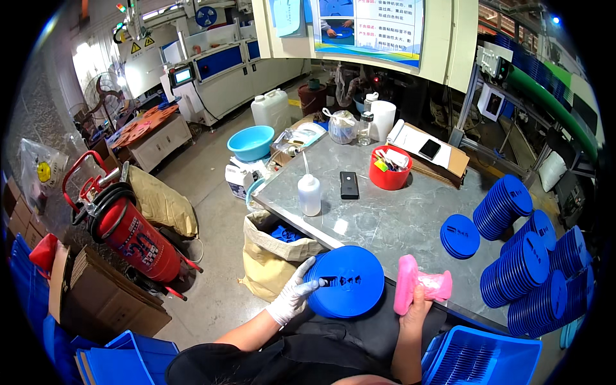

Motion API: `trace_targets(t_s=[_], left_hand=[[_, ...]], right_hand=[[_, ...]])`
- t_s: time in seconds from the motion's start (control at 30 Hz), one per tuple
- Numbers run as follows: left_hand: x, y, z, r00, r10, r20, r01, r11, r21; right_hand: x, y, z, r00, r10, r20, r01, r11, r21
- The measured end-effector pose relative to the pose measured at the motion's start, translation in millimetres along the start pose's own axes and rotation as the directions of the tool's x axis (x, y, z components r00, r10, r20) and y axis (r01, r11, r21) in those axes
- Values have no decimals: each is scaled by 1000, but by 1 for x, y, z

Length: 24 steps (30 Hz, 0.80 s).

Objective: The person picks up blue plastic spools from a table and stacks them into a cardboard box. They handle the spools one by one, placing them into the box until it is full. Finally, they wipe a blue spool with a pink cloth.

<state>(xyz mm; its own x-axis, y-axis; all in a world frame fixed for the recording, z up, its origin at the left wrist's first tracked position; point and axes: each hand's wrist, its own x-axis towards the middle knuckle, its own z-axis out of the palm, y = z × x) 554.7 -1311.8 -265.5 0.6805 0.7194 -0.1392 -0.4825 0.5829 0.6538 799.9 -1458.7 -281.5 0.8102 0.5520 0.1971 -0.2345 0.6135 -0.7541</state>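
My left hand [295, 293], in a white glove, grips the left rim of a large round blue disc [346, 289] above my lap. Its thumb lies on the face by a dark slot, and dark marks run across the middle. In my bare right hand [414, 313] is a pink T-shaped tool [407, 282] with a long flat head and a part that looks wrapped in pink film. The tool is held upright at the table's front edge, to the right of the disc and apart from it. The fingers behind the disc are hidden.
A short stack of blue discs [460, 237] and several taller stacks [513, 269] stand on the grey table [398, 224]. A squeeze bottle [309, 195], black box [349, 185] and red tub [390, 168] stand farther back. An open sack [264, 256] sits left, a blue crate [487, 356] lower right.
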Motion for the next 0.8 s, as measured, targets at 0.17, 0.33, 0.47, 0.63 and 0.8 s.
trace_targets(t_s=[0.17,0.33,0.47,0.63,0.8], left_hand=[[2,0,2,1000,11,-14,-11,1000,8],[-1,0,-1,999,14,-37,-13,1000,17],[-5,-10,9,992,69,-102,-62,996,64],[-4,-24,5,982,129,-137,-134,991,-25],[-5,-8,5,995,39,-95,-34,998,51]], right_hand=[[-1,8,9,997,-74,35,78,987,-141],[23,9,31,988,-140,63,153,910,-384],[33,48,26,992,119,-30,-108,728,-677],[-37,40,86,811,-175,558,539,594,-597],[-33,39,53,785,-120,608,585,470,-661]])
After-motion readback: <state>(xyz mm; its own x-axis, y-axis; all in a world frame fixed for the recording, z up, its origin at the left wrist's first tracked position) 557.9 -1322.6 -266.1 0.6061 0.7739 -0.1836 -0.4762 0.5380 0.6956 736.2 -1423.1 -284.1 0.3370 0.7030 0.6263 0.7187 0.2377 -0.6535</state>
